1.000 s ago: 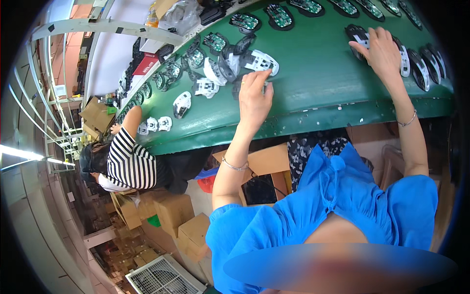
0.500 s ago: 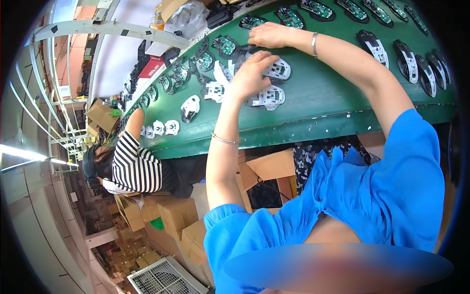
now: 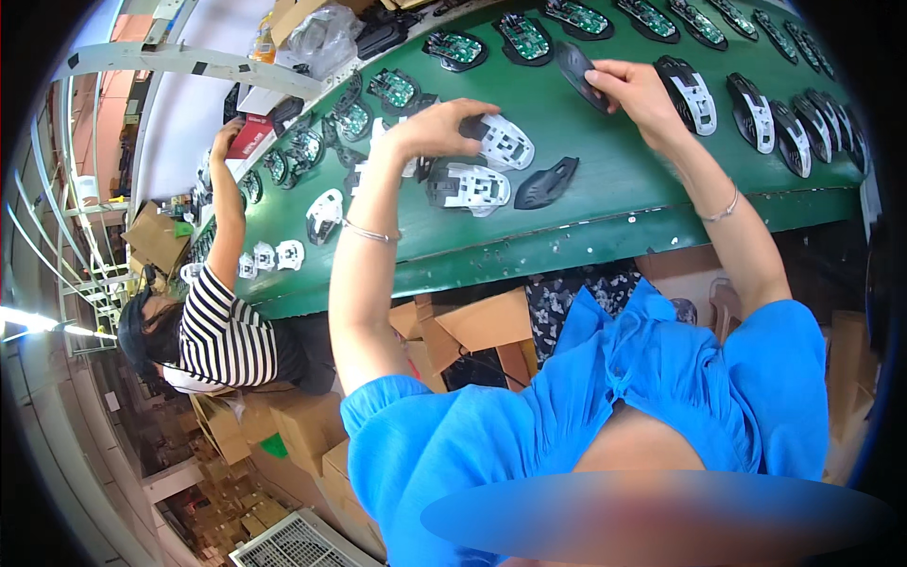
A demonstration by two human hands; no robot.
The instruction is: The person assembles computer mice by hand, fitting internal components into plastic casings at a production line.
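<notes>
My left hand (image 3: 439, 128) has its thumb and fingers curved around the near end of a white-and-black mouse shell (image 3: 505, 142) on the green table. Between the thumb and fingers of my right hand (image 3: 638, 99) is a dark, curved mouse cover (image 3: 580, 77), held above the surface. A second dark mouse cover (image 3: 546, 183) lies near the table's front edge. Beside it rests another mouse shell with a white inner frame (image 3: 470, 187). Further shell parts beneath and left of my left hand are partly hidden.
Mouse bases with green circuit boards (image 3: 524, 38) line the far side of the green table (image 3: 378, 260). Several white-framed mouse shells (image 3: 687, 94) stand at the right. A co-worker in a striped top (image 3: 231, 335) reaches over the table's left end. Cardboard boxes (image 3: 487, 321) sit below.
My right hand has moved right from the far row and now holds a dark cover. Another dark cover now lies near the front edge. The co-worker's arm has stretched further over the table.
</notes>
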